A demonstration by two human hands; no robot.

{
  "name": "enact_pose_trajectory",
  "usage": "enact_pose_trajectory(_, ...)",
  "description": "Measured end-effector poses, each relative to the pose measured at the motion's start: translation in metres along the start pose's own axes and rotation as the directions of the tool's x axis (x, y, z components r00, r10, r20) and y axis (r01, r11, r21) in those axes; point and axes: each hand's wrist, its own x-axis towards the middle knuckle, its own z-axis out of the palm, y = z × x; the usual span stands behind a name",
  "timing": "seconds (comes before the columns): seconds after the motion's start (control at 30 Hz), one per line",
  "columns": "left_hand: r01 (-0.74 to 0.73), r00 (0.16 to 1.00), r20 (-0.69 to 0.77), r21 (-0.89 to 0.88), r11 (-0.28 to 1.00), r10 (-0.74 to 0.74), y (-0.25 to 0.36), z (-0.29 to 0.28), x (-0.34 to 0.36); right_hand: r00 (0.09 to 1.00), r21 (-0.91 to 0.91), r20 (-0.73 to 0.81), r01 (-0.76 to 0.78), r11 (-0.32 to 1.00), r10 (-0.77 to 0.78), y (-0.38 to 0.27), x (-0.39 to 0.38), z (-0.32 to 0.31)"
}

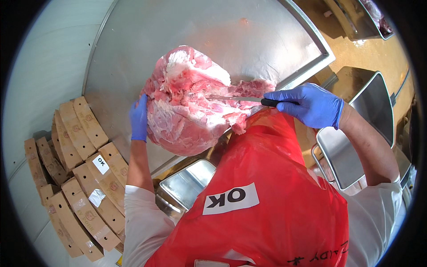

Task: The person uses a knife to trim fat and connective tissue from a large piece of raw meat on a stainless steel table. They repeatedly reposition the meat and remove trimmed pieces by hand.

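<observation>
1. Gripping a knife (pixel 249 99) in the right hand (pixel 307 103), with blue-gloved fingers closed round its black handle and with the pointing finger stretched along the top
2. Pointing leftward with the blade, across the opened middle of a large piece of raw meat (pixel 182 129); cannot tell how deep in the flesh at the tip
3. Touching the left side of the meat with the left hand (pixel 139 118), also gloved in blue; partly hidden at the fingers, so cannot tell how far closed
4. Lying at the near edge of a shiny metal counter (pixel 249 49): the meat, pink with white fat, with a loose flap stretching right under the knife
5. Wearing a red apron (pixel 271 191) with a white label, over white sleeves (pixel 147 218)
6. Stacked to the left of the counter: brown cardboard boxes (pixel 89 178)
7. Standing to the right, beyond the apron: metal tubs (pixel 342 155)
</observation>
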Motion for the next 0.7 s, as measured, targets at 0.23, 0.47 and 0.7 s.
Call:
enact_pose_trajectory(0.23, -0.076, 0.997, -0.026, 0.001, 0.997, 0.076, -0.009, 0.0, 0.011, 0.999, -0.084, 0.021, 0.044, 0.995, -0.042, -0.034, 0.024, -0.009)
enact_pose_trajectory(0.47, 0.007, 0.999, -0.045, -0.076, 0.997, -0.01, 0.017, 0.011, -0.006, 0.983, -0.215, 0.156, -0.06, 0.975, 0.095, -0.084, 0.031, -0.062)
enact_pose_trajectory(0.7, -0.057, 0.997, -0.05, -0.047, 0.997, 0.054, 0.011, 0.01, -0.012, 0.999, -0.009, 0.041, 0.013, 1.0, -0.012, -0.052, 0.0, -0.046)
